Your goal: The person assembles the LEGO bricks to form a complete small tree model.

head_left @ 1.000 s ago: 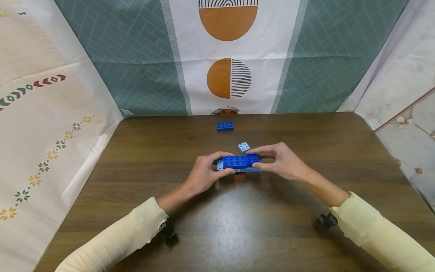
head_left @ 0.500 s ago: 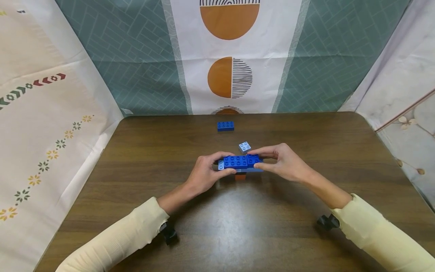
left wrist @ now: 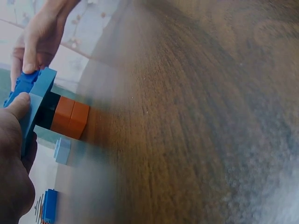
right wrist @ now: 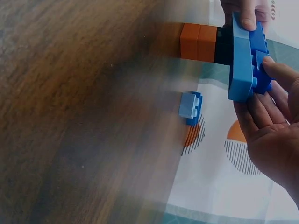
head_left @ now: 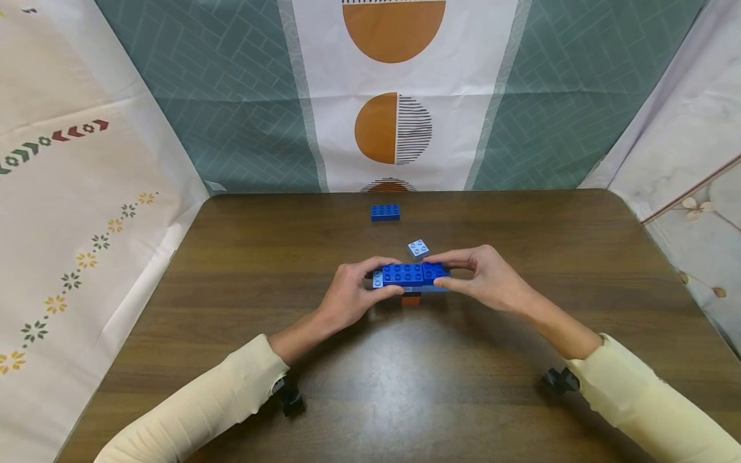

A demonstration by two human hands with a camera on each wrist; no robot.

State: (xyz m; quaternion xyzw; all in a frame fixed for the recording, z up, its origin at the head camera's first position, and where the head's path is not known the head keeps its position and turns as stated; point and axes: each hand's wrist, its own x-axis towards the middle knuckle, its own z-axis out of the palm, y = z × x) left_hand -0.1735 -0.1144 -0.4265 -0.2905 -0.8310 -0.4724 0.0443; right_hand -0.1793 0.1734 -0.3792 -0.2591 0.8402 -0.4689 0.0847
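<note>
A tower of toy building bricks stands mid-table between my hands. Orange bricks (left wrist: 70, 116) form its base, with a dark brick (right wrist: 224, 45) above them. A light blue layer (right wrist: 240, 70) lies across the top and overhangs on both sides. On that layer sit a long dark blue brick (head_left: 402, 275) and, at its right, a small dark blue brick (head_left: 429, 271). My left hand (head_left: 347, 294) grips the long brick and light blue layer, thumb in front. My right hand (head_left: 486, 281) pinches the small brick between thumb and fingers. Whether that brick is fully seated, I cannot tell.
Just behind the tower lies a loose light blue square brick (head_left: 418, 249). Farther back, near the table's rear edge, is a loose dark blue brick (head_left: 384, 213). Patterned cloths hang behind the brown wooden table (head_left: 278, 231) and along its sides.
The head view has shifted slightly. Both hands keep their holds on the tower, and the bricks stand as before.
</note>
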